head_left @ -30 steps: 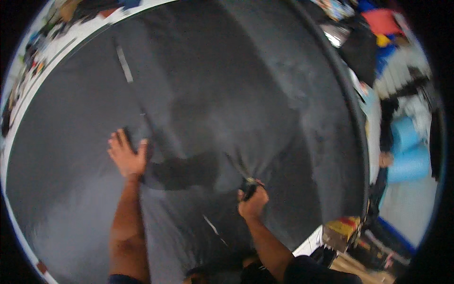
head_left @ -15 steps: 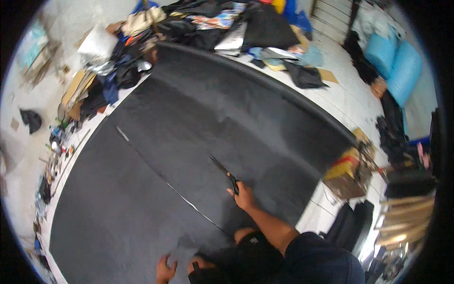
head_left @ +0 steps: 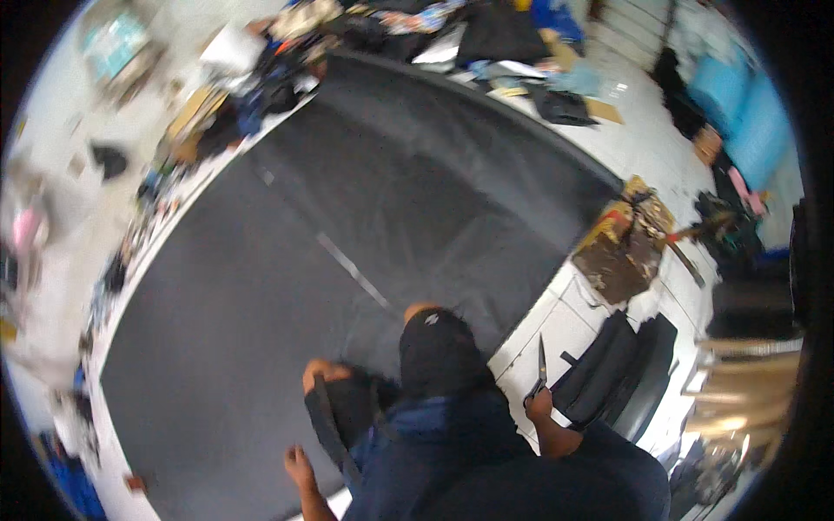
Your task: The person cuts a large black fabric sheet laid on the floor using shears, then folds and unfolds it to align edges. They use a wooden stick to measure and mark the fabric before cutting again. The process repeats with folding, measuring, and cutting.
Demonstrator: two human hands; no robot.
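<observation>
In my right hand (head_left: 539, 406) is a pair of scissors (head_left: 543, 360) with dark handles, its blade pointing away from me. My fingers are wrapped round the handles, over the white floor tiles at the right edge of a large black sheet (head_left: 217, 347). Empty and slightly blurred, my left hand (head_left: 298, 464) hangs low over the sheet with its fingers apart. I kneel on the sheet, in dark clothes. A broken pale line (head_left: 352, 269) runs across it from the far left toward my knees; whether it is a slit or a mark I cannot tell.
The sheet's far edge is rolled up. Behind it lies a heap of bags and cloth (head_left: 499, 39). A worn brown and yellow box (head_left: 621, 247) stands at the right, near black padded rolls (head_left: 608, 365) and blue rolls (head_left: 751, 113). Small clutter (head_left: 156, 187) lines the left edge.
My right hand has carried the scissors from above the middle of the sheet to the tiles at the right. My body now covers more of the near sheet, and the view has shifted.
</observation>
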